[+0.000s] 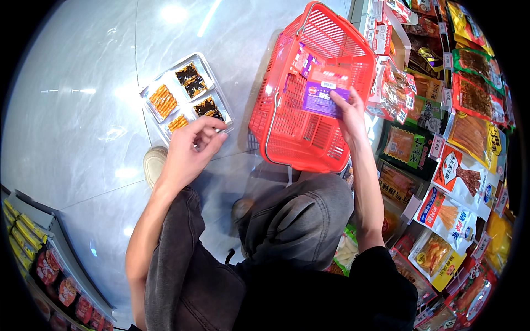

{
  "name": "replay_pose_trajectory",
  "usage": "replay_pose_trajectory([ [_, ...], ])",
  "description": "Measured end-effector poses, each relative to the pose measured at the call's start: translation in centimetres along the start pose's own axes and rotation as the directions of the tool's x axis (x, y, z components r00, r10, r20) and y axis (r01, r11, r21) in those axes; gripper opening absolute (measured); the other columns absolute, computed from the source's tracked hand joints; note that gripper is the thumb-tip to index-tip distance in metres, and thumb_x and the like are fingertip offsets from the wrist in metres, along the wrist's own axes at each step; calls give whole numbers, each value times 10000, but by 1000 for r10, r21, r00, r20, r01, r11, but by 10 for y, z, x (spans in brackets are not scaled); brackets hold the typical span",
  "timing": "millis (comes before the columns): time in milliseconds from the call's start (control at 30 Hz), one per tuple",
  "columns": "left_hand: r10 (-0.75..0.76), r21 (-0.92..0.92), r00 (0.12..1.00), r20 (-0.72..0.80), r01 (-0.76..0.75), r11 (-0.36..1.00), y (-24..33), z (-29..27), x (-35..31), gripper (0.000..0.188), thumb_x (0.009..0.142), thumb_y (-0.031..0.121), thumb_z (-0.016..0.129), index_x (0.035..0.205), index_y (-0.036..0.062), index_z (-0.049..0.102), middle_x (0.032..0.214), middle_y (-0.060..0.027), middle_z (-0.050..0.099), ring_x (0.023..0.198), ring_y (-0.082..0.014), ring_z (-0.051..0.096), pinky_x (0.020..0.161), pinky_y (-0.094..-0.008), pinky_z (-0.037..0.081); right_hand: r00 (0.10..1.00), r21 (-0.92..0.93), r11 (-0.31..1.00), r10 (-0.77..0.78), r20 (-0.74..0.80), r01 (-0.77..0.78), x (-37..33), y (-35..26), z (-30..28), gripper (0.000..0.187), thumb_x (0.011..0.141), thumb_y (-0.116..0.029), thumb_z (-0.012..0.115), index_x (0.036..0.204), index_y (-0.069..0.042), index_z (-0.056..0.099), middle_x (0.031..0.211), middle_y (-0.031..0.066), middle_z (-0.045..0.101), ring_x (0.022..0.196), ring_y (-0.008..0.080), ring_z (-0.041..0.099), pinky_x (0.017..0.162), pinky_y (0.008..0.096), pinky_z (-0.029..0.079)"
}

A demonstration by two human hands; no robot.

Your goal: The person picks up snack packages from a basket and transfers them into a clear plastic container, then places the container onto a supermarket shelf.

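Note:
My right hand [350, 107] pinches a purple snack packet [322, 100] with a clear upper part, held over the red shopping basket [269, 110]. Another purple packet [302, 62] lies inside the basket by its left wall. My left hand [194, 142] hovers at the near edge of a pale sectioned tray [194, 59] on the floor. Its fingers are curled toward the thumb, and whatever is between them is too small or hidden to name. In the tray sit orange stick-shaped pieces [163, 101] and dark seaweed-like pieces [191, 79] in separate compartments.
A shelf of bagged snacks [458, 171] runs along the right, close to my right arm. Another shelf with packets [66, 289] stands at the lower left. My bent knees [298, 215] are just below the basket. Wire handles [270, 132] hang over the basket's left side.

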State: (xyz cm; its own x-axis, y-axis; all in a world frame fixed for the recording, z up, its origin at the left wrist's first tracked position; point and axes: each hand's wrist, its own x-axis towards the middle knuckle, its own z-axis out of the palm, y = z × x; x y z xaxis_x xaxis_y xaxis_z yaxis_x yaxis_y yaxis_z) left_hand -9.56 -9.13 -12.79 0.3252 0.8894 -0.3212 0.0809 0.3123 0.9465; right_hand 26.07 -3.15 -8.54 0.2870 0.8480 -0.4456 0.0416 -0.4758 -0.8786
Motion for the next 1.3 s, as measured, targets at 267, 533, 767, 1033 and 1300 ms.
replay_pose_trajectory([
  [267, 177, -902, 966, 188, 98, 421, 21, -12, 5, 814, 939, 596, 497, 1475, 8, 321, 1375, -142, 530, 1305, -283, 500, 1082, -477, 401, 296, -403, -1, -676, 675, 915, -53, -67, 123, 185, 661, 11, 685, 790, -69, 580, 772, 66, 518, 738, 232, 560, 620, 337, 451],
  [533, -19, -876, 998, -63, -46, 480, 23, -15, 1, 570, 972, 23, 546, 1481, 100, 301, 1307, -124, 578, 1195, -212, 593, 999, -407, 529, -12, -169, -325, -487, 873, 930, -59, -40, 154, 169, 664, -173, 642, 783, -108, 540, 869, 26, 522, 919, 203, 572, 785, 357, 462],
  [767, -26, -797, 999, -23, -3, 603, 21, -23, 2, 554, 942, -58, 543, 1442, 92, 360, 1300, -108, 589, 1127, -173, 627, 945, -337, 551, 335, -277, 190, -494, 802, 942, -52, -47, 149, 478, 716, -244, 785, 1121, -77, 594, 1294, 147, 531, 1215, 354, 524, 1011, 434, 419],
  [1033, 82, -601, 993, 83, -16, 799, 25, -33, 2, 639, 921, -37, 591, 1474, 105, 303, 1239, -93, 628, 1118, -162, 616, 934, -315, 522, 588, -328, 849, 26, 809, 415, -38, -31, 167, 747, 844, -61, 744, 1481, -57, 355, 1202, 95, 647, 1064, 137, 606, 904, 301, 496],
  [1300, -94, -546, 995, -27, 64, 835, -5, -45, -30, 603, 876, 5, 699, 1400, 46, 404, 1257, -61, 611, 1113, -117, 587, 931, -265, 487, 784, 3, 988, 123, 608, -157, -41, -18, 202, 426, 889, 9, 690, 1219, -57, 428, 1044, 89, 673, 927, 127, 652, 778, 271, 541],
])
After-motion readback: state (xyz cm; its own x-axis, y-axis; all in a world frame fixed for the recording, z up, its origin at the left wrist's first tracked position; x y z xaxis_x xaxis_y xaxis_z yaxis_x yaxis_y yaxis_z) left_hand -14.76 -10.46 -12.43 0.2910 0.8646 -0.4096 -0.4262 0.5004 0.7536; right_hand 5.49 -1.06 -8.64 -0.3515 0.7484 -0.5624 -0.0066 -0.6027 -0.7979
